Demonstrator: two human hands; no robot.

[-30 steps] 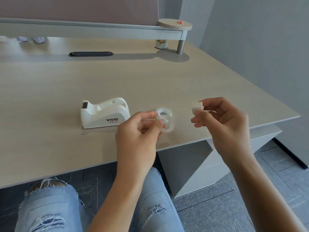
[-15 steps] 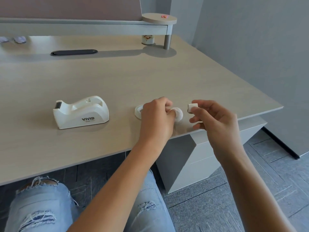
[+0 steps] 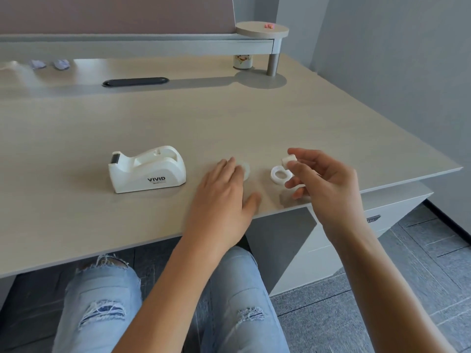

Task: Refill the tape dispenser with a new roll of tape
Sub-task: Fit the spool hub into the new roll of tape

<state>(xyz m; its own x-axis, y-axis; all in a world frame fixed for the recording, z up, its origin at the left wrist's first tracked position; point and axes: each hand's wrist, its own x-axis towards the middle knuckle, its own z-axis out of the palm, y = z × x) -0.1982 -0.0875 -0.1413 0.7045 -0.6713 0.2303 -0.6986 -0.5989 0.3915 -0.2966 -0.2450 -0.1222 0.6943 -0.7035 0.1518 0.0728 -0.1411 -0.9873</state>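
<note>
The white tape dispenser [image 3: 147,169], marked VIVID, stands on the desk [image 3: 76,212] with its roll slot showing nothing inside. To its right my left hand [image 3: 224,189] lies low over the desk, fingers apart, fingertips partly covering a pale translucent tape roll [image 3: 245,170] that lies flat. Further right a white opaque ring [image 3: 279,175] lies free on the desk. My right hand [image 3: 323,179] hovers just beside that ring, pinching a small white plastic piece [image 3: 288,159] between thumb and fingers.
The desk's front edge runs just under my hands, and its right corner [image 3: 456,169] is close. A black cable slot [image 3: 135,82], a small patterned cup [image 3: 242,61] and a raised shelf on a post [image 3: 272,62] are at the back. My knees are below the desk.
My left hand lowered the ring it held to the desk, let go of it, and shifted left onto the other roll. My right hand kept the white piece. The camera turned.
</note>
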